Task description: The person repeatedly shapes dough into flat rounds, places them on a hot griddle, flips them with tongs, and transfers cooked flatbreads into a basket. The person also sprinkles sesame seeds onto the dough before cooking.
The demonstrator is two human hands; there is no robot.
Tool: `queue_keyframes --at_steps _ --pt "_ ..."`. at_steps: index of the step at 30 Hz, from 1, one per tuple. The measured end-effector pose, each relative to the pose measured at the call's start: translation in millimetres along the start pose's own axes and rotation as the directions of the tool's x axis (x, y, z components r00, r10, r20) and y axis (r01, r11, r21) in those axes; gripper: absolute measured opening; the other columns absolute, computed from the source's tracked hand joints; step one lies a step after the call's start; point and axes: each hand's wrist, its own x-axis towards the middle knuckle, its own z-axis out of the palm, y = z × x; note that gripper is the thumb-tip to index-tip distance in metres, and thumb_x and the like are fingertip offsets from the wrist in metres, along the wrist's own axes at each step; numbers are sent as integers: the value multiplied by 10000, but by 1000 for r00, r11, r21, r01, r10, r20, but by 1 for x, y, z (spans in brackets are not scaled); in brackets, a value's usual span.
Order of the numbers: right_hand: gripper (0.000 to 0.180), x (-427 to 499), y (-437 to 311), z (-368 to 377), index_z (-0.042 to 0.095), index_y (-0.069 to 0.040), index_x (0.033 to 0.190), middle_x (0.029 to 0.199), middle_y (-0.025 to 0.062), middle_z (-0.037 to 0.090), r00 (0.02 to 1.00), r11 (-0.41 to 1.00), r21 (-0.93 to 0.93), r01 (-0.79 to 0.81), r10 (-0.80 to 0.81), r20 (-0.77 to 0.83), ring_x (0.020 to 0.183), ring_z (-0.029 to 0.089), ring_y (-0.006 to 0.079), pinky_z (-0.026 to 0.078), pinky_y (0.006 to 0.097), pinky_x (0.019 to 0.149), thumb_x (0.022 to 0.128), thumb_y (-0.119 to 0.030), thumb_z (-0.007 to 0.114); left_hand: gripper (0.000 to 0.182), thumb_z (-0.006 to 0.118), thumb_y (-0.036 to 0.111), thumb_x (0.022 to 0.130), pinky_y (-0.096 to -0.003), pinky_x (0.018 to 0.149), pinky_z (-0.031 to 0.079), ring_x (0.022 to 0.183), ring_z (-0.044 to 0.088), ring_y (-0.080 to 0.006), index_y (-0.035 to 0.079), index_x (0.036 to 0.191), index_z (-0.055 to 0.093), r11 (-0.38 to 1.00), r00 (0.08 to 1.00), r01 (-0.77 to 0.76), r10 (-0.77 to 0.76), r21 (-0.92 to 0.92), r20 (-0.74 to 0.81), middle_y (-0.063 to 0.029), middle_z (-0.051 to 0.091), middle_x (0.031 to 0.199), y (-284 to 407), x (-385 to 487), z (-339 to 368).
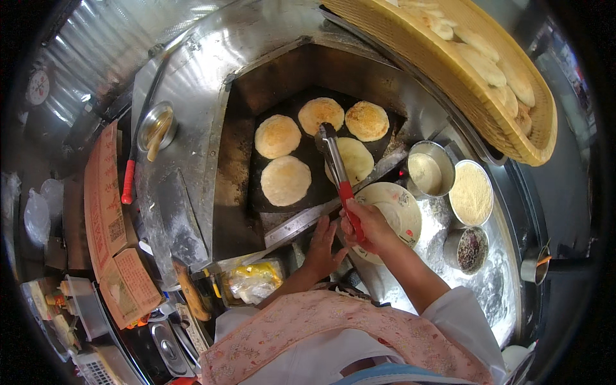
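Note:
My right hand (366, 226) grips the red handle of metal tongs (334, 156). The dark tips of the tongs reach over the near edge of a browned flatbread (321, 115) on a black griddle (315, 185); whether they touch it I cannot tell. A paler flatbread (358, 156) lies partly under the tongs. Browned on top, another flatbread (367, 121) sits at the far right, and two lighter flatbreads (286, 180) (277, 136) are on the left. My left hand (323, 250) is empty, fingers apart, by the metal bar (301, 225) along the griddle's near side.
A wicker basket (433, 67) of flatbreads stands at upper right. Right of the griddle are a patterned bowl (409, 216), a metal pot (440, 161), a bowl of yellowish powder (471, 192) and a seed-filled cup (471, 250). A steel bowl with a brush (161, 132) sits left, near a red-handled tool (128, 183).

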Motion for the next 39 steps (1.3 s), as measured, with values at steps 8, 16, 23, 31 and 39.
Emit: queue_keyframes --at_steps 8,16,23,31,39 --pt "357 32 -2 19 535 -57 930 617 53 524 995 998 43 -44 47 -90 476 459 167 350 293 426 961 -413 537 786 678 297 844 -454 1167 186 1441 143 -422 -40 1445 298 980 980 199 -198 5 -13 -276 164 1540 -16 -7 -26" --pt "349 103 -19 8 517 -63 894 642 41 516 966 993 110 -33 60 -253 467 439 130 330 264 398 964 -404 537 734 677 244 853 -459 1163 196 1423 193 -428 -50 1424 321 984 984 179 -179 -3 -2 -281 189 1528 -14 5 -28" --pt "399 136 -28 -28 581 -77 786 587 30 507 930 899 -425 102 -238 -281 405 427 120 314 273 365 913 -453 621 697 684 208 838 -482 1150 214 1389 250 -452 -68 1389 360 988 988 155 -155 6 -20 -302 257 1491 -18 1 -23" --pt "400 60 -14 -45 611 -40 870 703 24 582 944 773 -622 125 -286 -166 635 530 129 438 305 558 949 -427 549 728 706 220 803 -499 1126 240 1345 300 -478 -67 1384 374 996 1000 25 -25 88 -2 -327 296 1458 -26 5 -8" --pt "310 -151 -78 -15 670 -75 1024 693 -8 574 907 700 -605 378 -413 90 608 524 62 429 214 550 998 -337 507 704 713 220 790 -530 1090 271 1300 345 -475 -45 1366 405 986 996 -89 88 140 12 -321 344 1420 -3 29 16"
